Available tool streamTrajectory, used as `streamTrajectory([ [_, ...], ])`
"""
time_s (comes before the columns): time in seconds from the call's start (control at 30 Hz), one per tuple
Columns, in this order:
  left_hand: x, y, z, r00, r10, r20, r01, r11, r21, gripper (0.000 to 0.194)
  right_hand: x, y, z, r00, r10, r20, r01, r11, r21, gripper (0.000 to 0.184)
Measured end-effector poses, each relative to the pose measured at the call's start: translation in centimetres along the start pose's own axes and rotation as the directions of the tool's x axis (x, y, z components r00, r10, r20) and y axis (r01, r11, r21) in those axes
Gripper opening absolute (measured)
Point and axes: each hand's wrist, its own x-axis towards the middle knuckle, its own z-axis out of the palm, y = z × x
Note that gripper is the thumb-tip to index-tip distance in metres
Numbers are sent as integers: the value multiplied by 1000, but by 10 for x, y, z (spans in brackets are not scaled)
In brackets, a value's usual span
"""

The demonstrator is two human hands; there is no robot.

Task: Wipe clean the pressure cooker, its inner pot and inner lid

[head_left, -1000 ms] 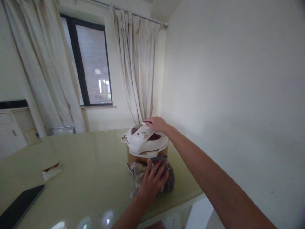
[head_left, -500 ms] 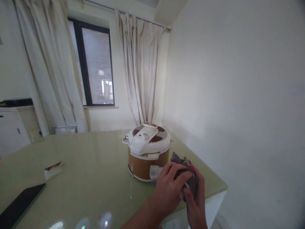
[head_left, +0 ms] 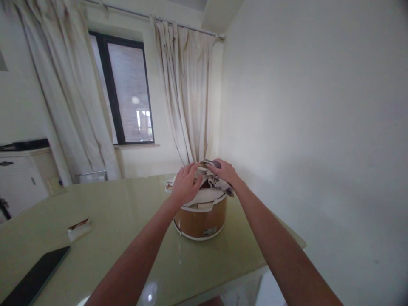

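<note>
A rice cooker (head_left: 199, 221) with a brown body and white lid stands near the table's right corner. My left hand (head_left: 185, 185) rests on the left part of the lid, its fingers stretched out and apart. On the lid's right side my right hand (head_left: 227, 172) grips a crumpled grey patterned cloth (head_left: 219, 183), pressing it against the top. One end of the cloth hangs over the lid's right rim. Both hands and the cloth hide much of the lid and its handle.
The glossy pale green table (head_left: 114, 216) carries a dark flat slab (head_left: 36, 274) and a small white-and-brown packet (head_left: 79, 229) at the left. A white wall (head_left: 302, 127) rises on the right. Curtains (head_left: 188, 85) and a window (head_left: 129, 91) are behind.
Both hands have moved forward and left from beside the cooker onto its lid. The cloth, bunched between both hands before, is now loosened on the lid under my right hand; my left hand has released it.
</note>
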Motion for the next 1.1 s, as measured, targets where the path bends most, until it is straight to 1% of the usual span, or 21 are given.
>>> streamTrajectory([
  [0.07, -4, -6, 5, 1000, 4, 24, -5, 1000, 22, 47, 8, 2, -1, 998, 23, 50, -22, 1000, -10, 40],
  [0.13, -6, -6, 6, 999, 9, 31, -9, 1000, 1, 46, -1, 2, -3, 1000, -5, 22, 5, 1000, -10, 38],
  [0.2, -4, -5, 5, 1000, -29, 9, 29, 998, -48, 44, -25, -2, -2, 996, -59, -68, 59, 998, 0, 39],
  [0.27, -3, -5, 2, 997, -72, -11, 71, 993, -94, 46, -59, -10, 3, 979, -136, -152, 138, 990, 4, 40],
  [0.33, -2, -5, 1, 999, -49, 4, 49, 993, -106, 48, -92, -22, 11, 956, -240, -171, 238, 971, -38, 41],
  [0.37, -1, -5, 1, 1000, -19, 18, 20, 995, -98, 48, -104, -29, 16, 950, -255, -183, 243, 966, -85, 42],
  [0.43, -1, -6, 1, 999, 33, 43, -30, 997, -76, 49, -117, -39, 22, 952, -223, -210, 196, 970, -144, 40],
  [0.47, -1, -7, 2, 998, 45, 49, -42, 997, -66, 49, -116, -42, 23, 957, -185, -223, 151, 976, -159, 38],
  [0.53, -1, -8, 4, 997, 59, 53, -56, 997, -50, 49, -101, -43, 20, 972, -70, -225, 33, 986, -165, 35],
  [0.6, -1, -10, 7, 996, 79, 51, -77, 996, -38, 48, -75, -36, 14, 976, 84, -201, -117, 980, -162, 40],
  [0.67, -2, -11, 10, 996, 86, 39, -85, 996, -20, 48, -44, -26, 6, 959, 227, -169, -253, 956, -149, 45],
  [0.73, -2, -13, 14, 997, 65, 32, -65, 998, -3, 48, -14, -16, 0, 946, 296, -136, -314, 938, -148, 46],
  [0.77, -3, -14, 16, 998, 53, 32, -53, 999, 1, 48, -1, -13, -2, 945, 305, -113, -321, 933, -161, 46],
  [0.8, -3, -15, 18, 998, 45, 37, -45, 999, 3, 47, 10, -11, -3, 953, 290, -84, -301, 936, -182, 45],
  [0.87, -3, -16, 20, 999, 27, 42, -27, 1000, -1, 47, 25, -9, -4, 976, 215, -23, -215, 951, -221, 42],
  [0.93, -2, -17, 21, 998, 35, 44, -35, 999, -3, 48, 32, -8, -4, 991, 129, 31, -118, 964, -237, 38],
  [1.03, -2, -19, 22, 995, 98, 35, -98, 995, -9, 46, 22, -6, -4, 995, 84, 49, -69, 965, -254, 38],
  [1.1, -2, -20, 23, 993, 117, 11, -117, 993, -19, 44, 2, -6, -7, 998, 52, 20, -44, 959, -280, 44],
])
